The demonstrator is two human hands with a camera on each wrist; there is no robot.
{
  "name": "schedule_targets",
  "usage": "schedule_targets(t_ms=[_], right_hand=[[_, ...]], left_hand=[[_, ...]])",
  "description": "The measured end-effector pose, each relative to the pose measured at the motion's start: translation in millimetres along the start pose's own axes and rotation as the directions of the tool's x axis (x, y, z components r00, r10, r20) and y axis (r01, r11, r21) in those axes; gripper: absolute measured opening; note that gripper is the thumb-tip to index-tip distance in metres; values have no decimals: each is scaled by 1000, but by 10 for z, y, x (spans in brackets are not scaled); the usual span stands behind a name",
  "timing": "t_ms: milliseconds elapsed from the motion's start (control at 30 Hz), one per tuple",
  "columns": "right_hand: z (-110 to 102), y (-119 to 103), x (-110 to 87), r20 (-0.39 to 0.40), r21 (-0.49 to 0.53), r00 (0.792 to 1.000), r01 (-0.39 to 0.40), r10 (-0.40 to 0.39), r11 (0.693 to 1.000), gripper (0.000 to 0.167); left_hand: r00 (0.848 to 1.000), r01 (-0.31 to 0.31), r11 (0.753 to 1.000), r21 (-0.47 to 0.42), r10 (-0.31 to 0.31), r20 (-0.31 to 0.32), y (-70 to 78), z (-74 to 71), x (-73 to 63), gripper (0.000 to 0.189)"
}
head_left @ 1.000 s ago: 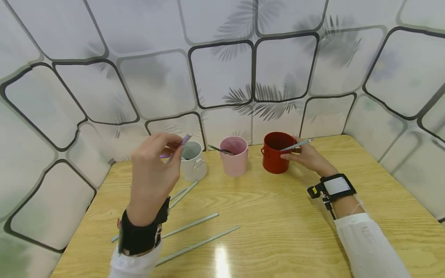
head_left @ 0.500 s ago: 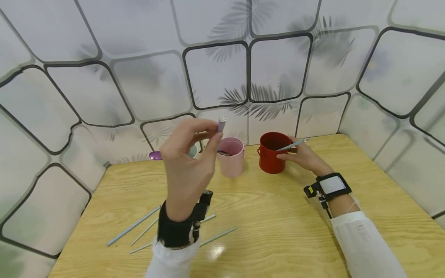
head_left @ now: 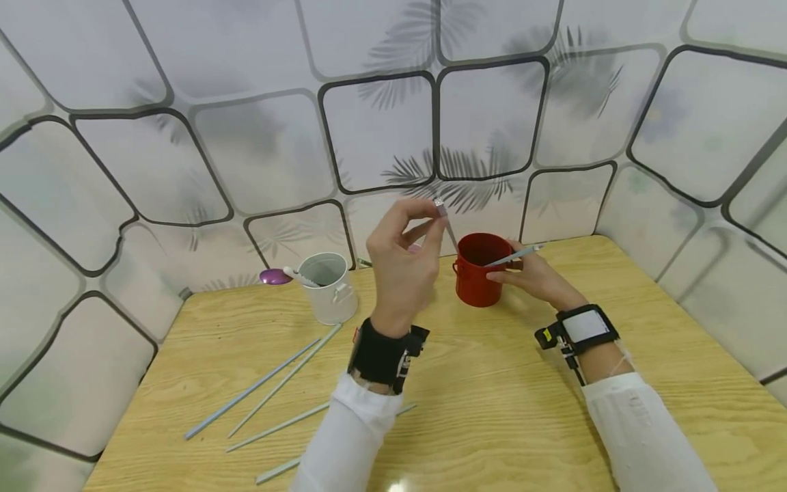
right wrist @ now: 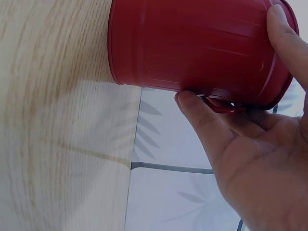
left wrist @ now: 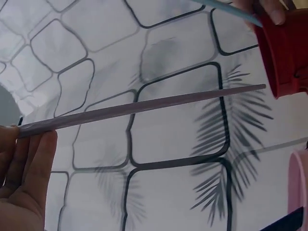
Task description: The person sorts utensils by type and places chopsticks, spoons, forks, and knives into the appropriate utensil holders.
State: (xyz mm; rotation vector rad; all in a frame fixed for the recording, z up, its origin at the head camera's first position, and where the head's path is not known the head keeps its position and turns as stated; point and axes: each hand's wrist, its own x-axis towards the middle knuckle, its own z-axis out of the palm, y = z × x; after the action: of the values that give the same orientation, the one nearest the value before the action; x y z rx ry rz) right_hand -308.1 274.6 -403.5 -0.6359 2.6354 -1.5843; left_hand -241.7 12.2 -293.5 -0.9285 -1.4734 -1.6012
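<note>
My left hand (head_left: 402, 266) pinches a thin purple chopstick (left wrist: 144, 105) at its thick end, between thumb and fingers. The chopstick slants down, its narrow tip close to the mouth of a small red bucket (head_left: 476, 287). With my right hand (head_left: 541, 280) I hold that bucket by its right side, thumb in front near the rim and fingers behind at the handle. A light blue chopstick (head_left: 513, 256) leans out of the bucket over the right hand. Behind my left hand, a pink bucket (left wrist: 299, 180) is mostly hidden in the head view.
On the left stands a white bucket (head_left: 332, 304), a purple spoon bowl (head_left: 274, 276) sticking out past its rim. One blue chopstick (head_left: 252, 389) and several pale green chopsticks (head_left: 285, 383) lie on the wooden table (head_left: 510, 410). A patterned wall (head_left: 277, 157) borders the table's back.
My left hand has carried the purple chopstick rightward from by the white bucket, past the pink one, to the red bucket. The right hand keeps its hold on the red bucket.
</note>
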Motion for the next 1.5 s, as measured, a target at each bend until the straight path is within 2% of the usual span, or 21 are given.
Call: schedule_targets(t_ms=[133,267,467,600,800,933,1133,1333,1500], right_hand=[[2,0,14,-4,5,1000,30,-30,1000,65],[8,-3,16,5,17,1000,13,-13,1000,64],[15,-18,15,0,-21,999,33,-33,999,61],[16,-18,16,-10,-53,999,49,-49,997,60],[6,-23,10,-3,-34,1000,13,-13,999,62],[4,-13,10,1,-33,1000,12,-12,999,64],[4,0,4,-4,-34,1000,-8,8,999,65],[-5,-5,-14,6,-43,999,-45,45,998,61],[-17,1,-18,4,-54,998,-57,58,997,64]], left_hand=[[999,-6,1000,-6,7,48,-138,115,-93,12],[994,-8,1000,-17,10,109,-237,206,-185,13],[985,-2,1000,20,-2,170,-386,324,-300,13],[982,10,999,36,-16,190,-445,359,-351,13],[972,19,994,107,-44,232,-501,369,-397,13],[959,18,988,155,-61,278,-536,372,-424,14],[929,14,972,233,-99,356,-545,389,-465,15],[907,32,955,295,-152,393,-568,425,-510,16],[882,56,948,314,-194,429,-602,448,-538,16]])
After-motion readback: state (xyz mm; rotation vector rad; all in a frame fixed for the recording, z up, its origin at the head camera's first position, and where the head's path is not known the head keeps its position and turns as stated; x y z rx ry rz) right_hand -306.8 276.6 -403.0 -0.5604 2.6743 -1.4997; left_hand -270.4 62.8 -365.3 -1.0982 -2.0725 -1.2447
